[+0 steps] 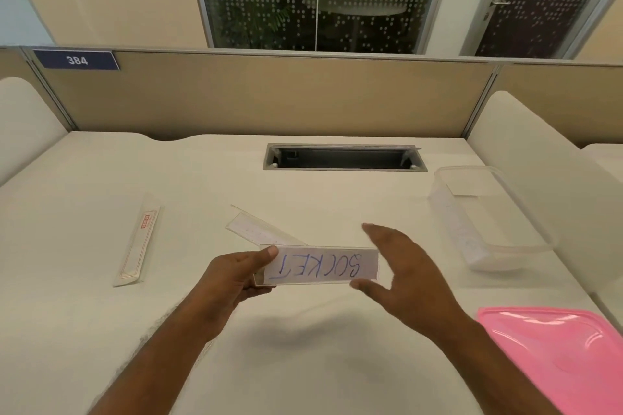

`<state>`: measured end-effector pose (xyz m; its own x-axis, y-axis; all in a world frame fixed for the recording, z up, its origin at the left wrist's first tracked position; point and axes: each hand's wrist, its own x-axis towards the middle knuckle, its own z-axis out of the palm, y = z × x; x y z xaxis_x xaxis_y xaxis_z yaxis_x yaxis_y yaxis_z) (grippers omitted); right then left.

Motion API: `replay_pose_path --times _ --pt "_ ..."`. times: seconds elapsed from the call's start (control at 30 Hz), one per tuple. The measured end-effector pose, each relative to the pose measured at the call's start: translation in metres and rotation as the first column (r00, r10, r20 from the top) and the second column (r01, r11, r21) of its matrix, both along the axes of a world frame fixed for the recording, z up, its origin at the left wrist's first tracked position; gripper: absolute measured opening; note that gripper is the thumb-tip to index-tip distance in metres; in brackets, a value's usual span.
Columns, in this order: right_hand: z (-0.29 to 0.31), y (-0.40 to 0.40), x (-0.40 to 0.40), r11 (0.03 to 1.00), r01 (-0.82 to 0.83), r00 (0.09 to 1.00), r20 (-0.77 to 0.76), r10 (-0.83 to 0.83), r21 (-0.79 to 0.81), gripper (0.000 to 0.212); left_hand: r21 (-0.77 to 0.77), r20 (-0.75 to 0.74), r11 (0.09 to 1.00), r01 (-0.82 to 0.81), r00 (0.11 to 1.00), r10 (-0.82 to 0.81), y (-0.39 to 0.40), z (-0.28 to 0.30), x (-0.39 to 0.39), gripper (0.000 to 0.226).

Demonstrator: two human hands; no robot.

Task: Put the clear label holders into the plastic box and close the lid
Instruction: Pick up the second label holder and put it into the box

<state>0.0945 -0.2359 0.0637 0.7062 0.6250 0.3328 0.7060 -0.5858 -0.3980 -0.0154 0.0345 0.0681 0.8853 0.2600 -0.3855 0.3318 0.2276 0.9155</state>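
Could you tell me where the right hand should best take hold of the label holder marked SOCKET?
Pinch its free right short end. The SOCKET holder is a flat strip held level by the left hand at its left end, and the open right hand is already beside the right end, so come in from the right.

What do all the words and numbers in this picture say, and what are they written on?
"SOCKET": blue handwriting, upside down to the camera, on the paper in the clear label holder that the left hand pinches.
"384": white digits on the dark blue sign on the desk partition.
Red tag on the label holder lying on the left of the desk: too small to read.
Faint print on the holder lying behind the hands: too blurred to read.
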Motion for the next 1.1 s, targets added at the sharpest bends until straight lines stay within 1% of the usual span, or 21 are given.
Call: replay_pose_path --times 0.07,0.13,0.2,0.23,0.27,0.3,0.33,0.4,0.43,0.5,0.53,0.57,0.6,0.67,0.73,0.77,0.83,0.93,1.03,1.1 --pt "0.004 0.015 -0.003 0.989 -0.079 0.994 0.072 0.088 -0.125 0.088 0.064 0.009 0.996 0.061 0.998 -0.061 -0.002 0.009 0.005 0.05" --pt "0.005 0.028 -0.006 0.981 -0.1 0.984 0.127 0.122 -0.168 0.088 0.126 0.019 0.988 0.094 0.995 -0.097 -0.004 0.018 0.012 0.051" --pt "0.003 0.037 -0.009 0.987 -0.086 0.967 0.229 0.116 -0.139 0.08 0.197 0.023 0.977 0.086 0.995 -0.092 -0.005 0.026 0.018 0.051" --pt "0.002 0.04 -0.01 0.991 -0.068 0.963 0.253 0.095 -0.114 0.075 0.227 0.027 0.971 0.078 0.996 -0.086 -0.006 0.03 0.021 0.051" --pt "0.0 0.044 -0.01 0.995 -0.045 0.968 0.242 0.065 -0.085 0.071 0.247 0.043 0.966 0.071 0.996 -0.084 -0.007 0.033 0.024 0.051" --pt "0.0 0.047 -0.011 0.999 -0.015 0.981 0.193 0.024 -0.046 0.068 0.246 0.074 0.967 0.059 0.994 -0.079 -0.009 0.036 0.026 0.053" --pt "-0.001 0.05 -0.011 1.0 0.025 0.994 0.107 -0.026 0.006 0.065 0.225 0.115 0.974 0.034 0.992 -0.061 -0.011 0.038 0.029 0.055" --pt "0.002 0.056 -0.014 0.981 0.145 0.984 -0.126 -0.129 0.128 0.051 0.167 0.189 0.984 -0.055 0.982 0.023 -0.018 0.038 0.032 0.057" --pt "0.003 0.059 -0.015 0.959 0.207 0.957 -0.242 -0.157 0.195 0.043 0.16 0.221 0.981 -0.111 0.972 0.074 -0.022 0.035 0.033 0.054" --pt "0.003 0.063 -0.014 0.886 0.337 0.876 -0.45 -0.171 0.319 0.038 0.208 0.302 0.956 -0.209 0.943 0.14 -0.033 0.024 0.029 0.045" --pt "0.004 0.064 -0.014 0.843 0.401 0.831 -0.53 -0.169 0.36 0.037 0.279 0.341 0.931 -0.234 0.931 0.132 -0.039 0.015 0.025 0.045" --pt "0.005 0.067 -0.013 0.8 0.459 0.783 -0.601 -0.16 0.386 0.035 0.38 0.369 0.894 -0.237 0.925 0.089 -0.045 0.004 0.019 0.048" --pt "0.006 0.069 -0.012 0.758 0.514 0.726 -0.674 -0.135 0.402 0.034 0.498 0.38 0.838 -0.224 0.925 0.021 -0.051 -0.007 0.012 0.052" --pt "0.008 0.074 -0.013 0.684 0.607 0.591 -0.805 -0.049 0.404 0.034 0.712 0.356 0.677 -0.187 0.927 -0.119 -0.067 -0.028 0.002 0.065" --pt "0.012 0.077 -0.016 0.641 0.664 0.479 -0.877 0.032 0.385 0.036 0.834 0.328 0.516 -0.194 0.927 -0.181 -0.08 -0.04 -0.003 0.079" --pt "0.013 0.079 -0.017 0.628 0.682 0.44 -0.896 0.06 0.376 0.037 0.859 0.336 0.463 -0.22 0.924 -0.184 -0.085 -0.043 -0.003 0.084" --pt "0.016 0.08 -0.021 0.606 0.71 0.384 -0.919 0.095 0.359 0.037 0.875 0.374 0.395 -0.28 0.909 -0.183 -0.087 -0.042 -0.001 0.087" --pt "0.019 0.081 -0.025 0.599 0.73 0.327 -0.938 0.114 0.328 0.046 0.877 0.443 0.294 -0.379 0.875 -0.194 -0.083 -0.04 0.003 0.079" --pt "0.021 0.08 -0.027 0.601 0.726 0.304 -0.94 0.157 0.335 0.053 0.852 0.506 0.263 -0.453 0.841 -0.193 -0.079 -0.037 0.005 0.066" --pt "0.021 0.078 -0.029 0.615 0.704 0.302 -0.933 0.193 0.355 0.051 0.857 0.493 0.274 -0.437 0.85 -0.187 -0.074 -0.035 0.006 0.064"
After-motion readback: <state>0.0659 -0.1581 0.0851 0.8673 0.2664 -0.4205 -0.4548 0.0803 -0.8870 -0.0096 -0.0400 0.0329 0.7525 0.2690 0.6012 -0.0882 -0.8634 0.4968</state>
